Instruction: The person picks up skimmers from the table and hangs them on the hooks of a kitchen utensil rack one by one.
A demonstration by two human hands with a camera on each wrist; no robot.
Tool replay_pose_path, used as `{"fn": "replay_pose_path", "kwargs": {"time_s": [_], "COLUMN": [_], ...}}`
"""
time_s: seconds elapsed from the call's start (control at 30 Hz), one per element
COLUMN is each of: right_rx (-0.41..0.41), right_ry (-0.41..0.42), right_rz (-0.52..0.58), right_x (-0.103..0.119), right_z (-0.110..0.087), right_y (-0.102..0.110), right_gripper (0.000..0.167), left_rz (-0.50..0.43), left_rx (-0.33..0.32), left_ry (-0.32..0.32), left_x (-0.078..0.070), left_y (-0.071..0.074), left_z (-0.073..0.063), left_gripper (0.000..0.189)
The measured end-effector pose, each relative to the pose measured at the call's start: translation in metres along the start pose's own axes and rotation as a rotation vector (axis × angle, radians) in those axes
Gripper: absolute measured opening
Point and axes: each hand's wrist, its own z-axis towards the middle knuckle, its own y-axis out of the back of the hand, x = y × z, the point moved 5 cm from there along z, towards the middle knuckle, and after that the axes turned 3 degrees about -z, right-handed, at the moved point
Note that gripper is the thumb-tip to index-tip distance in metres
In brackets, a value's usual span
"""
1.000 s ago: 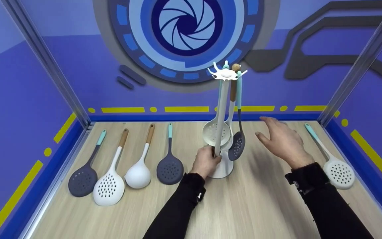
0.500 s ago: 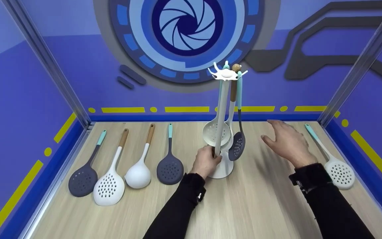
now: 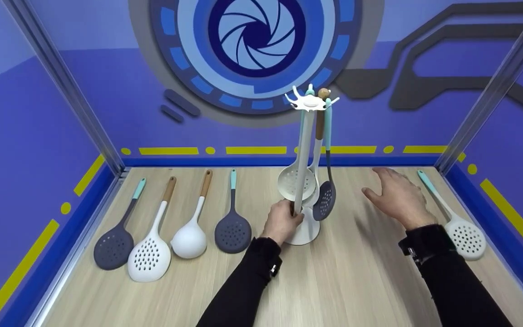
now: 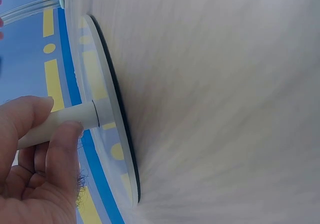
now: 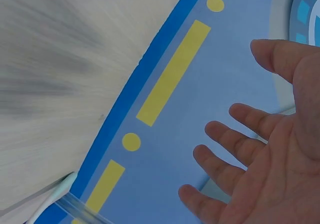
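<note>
My left hand (image 3: 281, 221) grips the pole of a white utensil stand (image 3: 306, 145) low down, just above its round base. In the left wrist view, thumb and fingers pinch the pole (image 4: 75, 121). On the stand's hooks hang a pale skimmer (image 3: 288, 181), a dark slotted spoon (image 3: 325, 200) with a teal handle, and a white utensil with a wooden handle (image 3: 319, 125), its head partly hidden. My right hand (image 3: 397, 197) hovers over the table right of the stand, holding nothing. The right wrist view shows its fingers (image 5: 235, 139) spread apart.
Left of the stand lie a dark skimmer (image 3: 114, 247), a white slotted turner (image 3: 149, 259), a white ladle (image 3: 189, 238) and another dark skimmer (image 3: 233, 234). A white skimmer (image 3: 465, 238) with a teal handle lies far right. Blue panels (image 3: 225, 131) wall the table.
My right hand has drifted to the right, away from the stand, slowing down. My left hand and the stand have stayed in place.
</note>
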Motion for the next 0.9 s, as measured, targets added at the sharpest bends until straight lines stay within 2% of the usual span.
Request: {"fn": "replay_pose_path", "kwargs": {"time_s": [0.13,0.6,0.9], "right_rx": [0.008,0.038,0.039], "right_ry": [-0.010,-0.023,-0.042], "right_rz": [-0.004,-0.003,-0.002], "right_x": [-0.005,-0.023,-0.034], "right_z": [-0.001,0.003,0.000], "right_y": [-0.003,-0.011,-0.014], "right_gripper": [0.077,0.080,0.083], "left_rz": [0.006,0.008,0.000], "left_rx": [-0.008,0.008,0.007], "left_ry": [-0.014,0.026,0.024], "left_x": [-0.001,0.001,0.003], "left_y": [0.000,-0.001,-0.002], "left_z": [-0.001,-0.001,0.000], "left_gripper": [0.017,0.019,0.018]}}
